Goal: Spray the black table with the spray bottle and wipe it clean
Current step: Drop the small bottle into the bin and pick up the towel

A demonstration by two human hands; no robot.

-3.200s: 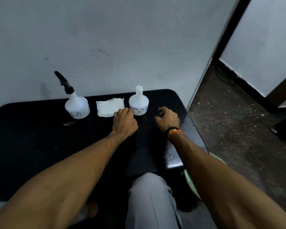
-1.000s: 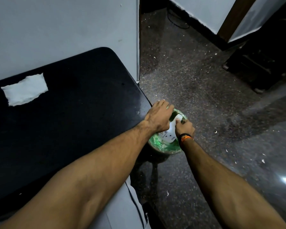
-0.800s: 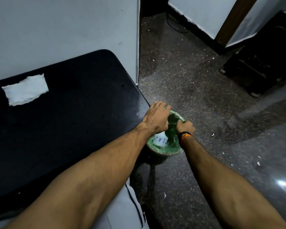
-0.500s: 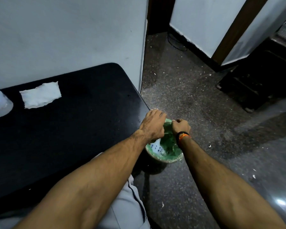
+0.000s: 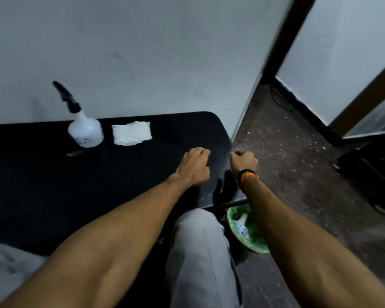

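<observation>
The black table (image 5: 53, 185) stands against a grey wall. A white spray bottle (image 5: 85, 130) with a black trigger head is upright at its back left. Right beside it lies a white folded cloth (image 5: 131, 132). My left hand (image 5: 193, 166) hovers over the table's right part with its fingers curled and nothing in it. My right hand (image 5: 245, 162), with a dark and orange wristband, is a closed fist at the table's right edge and holds nothing.
A green-lined bin (image 5: 248, 230) sits on the floor under the table's right corner, with a white capless bottle (image 5: 241, 223) lying in it. My grey trouser knee (image 5: 198, 236) is below. A dark object (image 5: 369, 174) stands on the speckled floor at right.
Both hands have lifted out of the bin and come back over the table's right end, leaving the white bottle in the bin. The view has swung back left to the table.
</observation>
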